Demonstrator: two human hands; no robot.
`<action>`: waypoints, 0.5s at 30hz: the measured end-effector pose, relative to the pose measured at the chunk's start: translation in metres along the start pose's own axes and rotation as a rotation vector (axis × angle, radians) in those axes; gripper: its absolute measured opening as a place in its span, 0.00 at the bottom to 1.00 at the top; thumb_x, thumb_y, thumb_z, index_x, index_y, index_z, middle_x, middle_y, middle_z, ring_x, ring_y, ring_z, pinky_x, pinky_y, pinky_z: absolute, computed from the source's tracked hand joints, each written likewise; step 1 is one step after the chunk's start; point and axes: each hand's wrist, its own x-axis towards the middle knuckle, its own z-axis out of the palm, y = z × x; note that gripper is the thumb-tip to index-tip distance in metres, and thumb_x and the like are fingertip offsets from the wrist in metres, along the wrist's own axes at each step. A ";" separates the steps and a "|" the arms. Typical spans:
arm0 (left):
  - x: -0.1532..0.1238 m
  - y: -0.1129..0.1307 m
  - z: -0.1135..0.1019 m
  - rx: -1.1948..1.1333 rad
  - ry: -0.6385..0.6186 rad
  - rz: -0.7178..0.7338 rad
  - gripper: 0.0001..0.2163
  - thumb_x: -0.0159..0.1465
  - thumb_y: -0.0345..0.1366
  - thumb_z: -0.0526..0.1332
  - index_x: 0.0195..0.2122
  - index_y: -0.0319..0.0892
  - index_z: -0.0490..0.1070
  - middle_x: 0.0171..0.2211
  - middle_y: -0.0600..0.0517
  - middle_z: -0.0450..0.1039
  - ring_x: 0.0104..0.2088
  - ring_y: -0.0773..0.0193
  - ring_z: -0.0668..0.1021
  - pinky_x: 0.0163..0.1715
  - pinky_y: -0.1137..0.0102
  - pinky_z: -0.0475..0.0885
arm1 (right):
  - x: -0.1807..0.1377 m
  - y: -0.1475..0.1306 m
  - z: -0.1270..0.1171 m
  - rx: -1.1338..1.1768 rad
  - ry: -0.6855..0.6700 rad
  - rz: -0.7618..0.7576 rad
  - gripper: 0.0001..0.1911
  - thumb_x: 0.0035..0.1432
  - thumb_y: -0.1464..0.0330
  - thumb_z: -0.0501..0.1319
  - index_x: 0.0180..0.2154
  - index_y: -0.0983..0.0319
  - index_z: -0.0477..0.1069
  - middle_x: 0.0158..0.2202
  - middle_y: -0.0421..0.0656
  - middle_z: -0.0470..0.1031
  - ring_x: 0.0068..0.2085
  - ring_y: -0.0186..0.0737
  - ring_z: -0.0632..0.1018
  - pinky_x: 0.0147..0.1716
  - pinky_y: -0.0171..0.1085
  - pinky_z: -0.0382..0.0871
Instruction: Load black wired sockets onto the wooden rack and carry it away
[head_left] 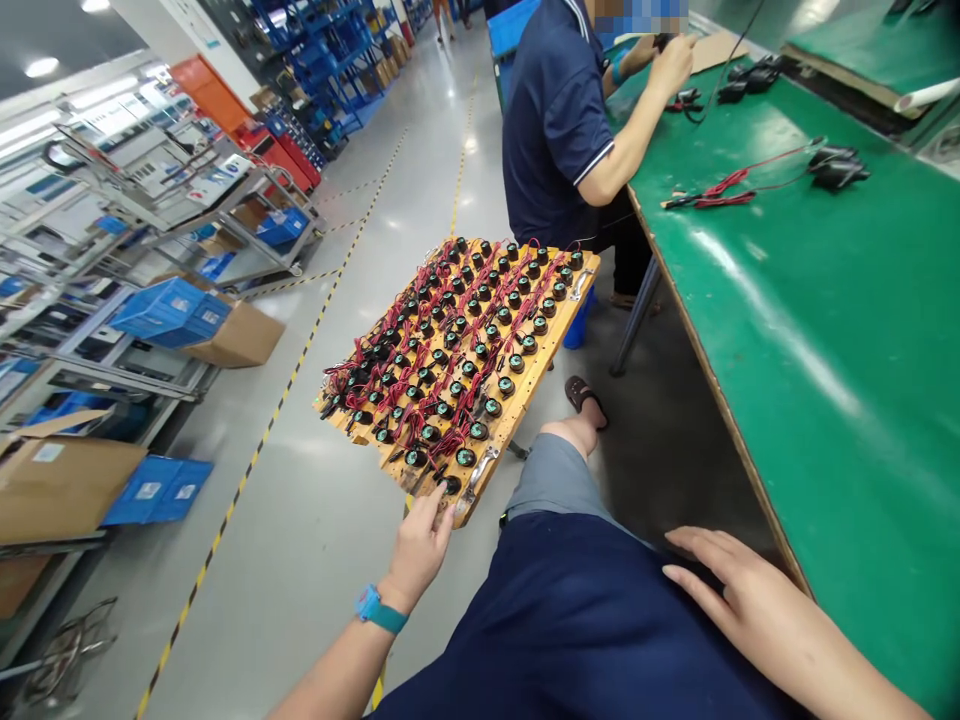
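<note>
A yellow wooden board (525, 400) stands tilted in view, carrying rows of black round parts (493, 407) with green faces and bundled red and black wires (457, 430). At its near corner my left hand (424, 535) has thumb and fingers closed at the last black round part (452, 484). Their tips partly cover it, and the part is still in line with its row. My right hand (720, 575) holds nothing. Its fingers are stretched out and apart over my lap, close to the edge of the green table (847, 480).
A co-worker (559, 120) in a dark blue shirt sits at the table's far side, holding something small. Black parts with red wires (836, 168) lie on the tabletop. Carts with blue bins (172, 310) and cardboard boxes (67, 485) stand left, past striped floor tape (262, 440).
</note>
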 end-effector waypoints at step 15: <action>0.021 -0.015 0.003 0.169 0.034 0.270 0.11 0.69 0.39 0.61 0.48 0.46 0.80 0.50 0.42 0.79 0.52 0.51 0.80 0.57 0.58 0.76 | 0.000 -0.004 -0.004 0.004 0.022 0.013 0.22 0.67 0.50 0.58 0.53 0.55 0.75 0.53 0.45 0.79 0.55 0.50 0.79 0.56 0.49 0.78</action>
